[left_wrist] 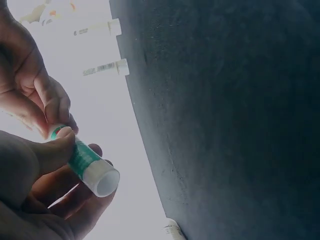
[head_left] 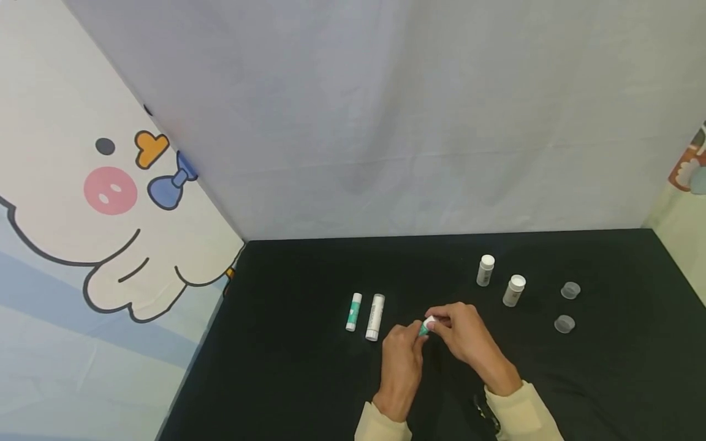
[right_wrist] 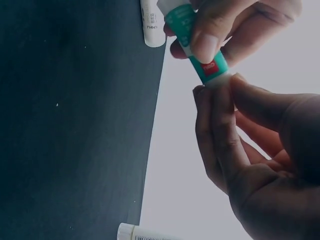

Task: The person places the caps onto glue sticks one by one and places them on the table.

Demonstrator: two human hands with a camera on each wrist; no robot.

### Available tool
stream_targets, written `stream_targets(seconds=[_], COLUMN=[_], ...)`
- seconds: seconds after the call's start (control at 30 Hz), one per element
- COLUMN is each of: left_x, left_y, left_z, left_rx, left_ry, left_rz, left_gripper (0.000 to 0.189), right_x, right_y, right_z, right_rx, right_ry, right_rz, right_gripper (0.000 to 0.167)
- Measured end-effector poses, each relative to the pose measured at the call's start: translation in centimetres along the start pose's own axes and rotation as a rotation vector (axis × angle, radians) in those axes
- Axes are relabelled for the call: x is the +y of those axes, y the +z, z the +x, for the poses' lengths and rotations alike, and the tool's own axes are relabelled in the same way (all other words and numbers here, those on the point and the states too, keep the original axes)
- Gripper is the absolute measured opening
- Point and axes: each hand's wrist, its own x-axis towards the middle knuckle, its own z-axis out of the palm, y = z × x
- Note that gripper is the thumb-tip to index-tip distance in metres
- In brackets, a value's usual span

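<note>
Between both hands is a green-and-white glue stick [left_wrist: 84,159], tilted. My left hand [head_left: 401,367] grips its green body, thumb on one side and fingers curled around the other. The thumb and fingertips of my right hand [head_left: 467,338] pinch the white end [right_wrist: 220,80] of the stick, beside the red patch on its label. In the left wrist view the opposite end shows a round white opening. To the left on the black table lie a second green-and-white glue stick [head_left: 354,312] and a larger white glue stick [head_left: 375,317].
Two white-capped small bottles [head_left: 485,271] stand beyond the right hand, one nearer than the other. Further right sit two small clear cups [head_left: 570,291]. A grey curtain [head_left: 408,122] borders the back of the black table [head_left: 287,380], and a cartoon-printed panel [head_left: 66,245] borders the left.
</note>
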Motion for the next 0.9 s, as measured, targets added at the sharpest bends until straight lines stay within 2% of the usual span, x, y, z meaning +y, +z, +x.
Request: stream_targets(seconds=[0.17,0.4,0.5,0.63,0.8,0.9], left_x=[-0.1,0.3,0.5,0.8,0.7,0.5], left_y=[0.1,-0.2,-0.7,-1.3,-1.6,-1.6], left_z=[-0.3,-0.2,0.1,0.7,1.1,1.0], left_rx=[0.029,0.009,0.017,0.011,-0.067,-0.102], left_ry=[0.007,0.014,-0.007,-0.064,-0.181,-0.221], left_rz=[0.011,0.057,0.043,0.003,-0.007,0.007], left_gripper=[0.020,0.021,0.018,0.013,0.016,0.018], right_x=[-0.1,-0.1,-0.5,-1.2,-1.6,-1.7], right_y=[0.4,0.2,0.1,0.0,1.0,2.1], right_z=[0.1,0.1,0.2,0.6,1.2,1.7], right_rx=[-0.001,-0.025,-0.034,-0.020,0.000,0.016], right_ry=[0.007,0.009,0.015,0.029,0.090,0.119], right_rz=[-0.012,0.001,0.027,0.044,0.015,0.006], right_gripper=[0.008,0.011,0.009,0.019,0.021,0.021])
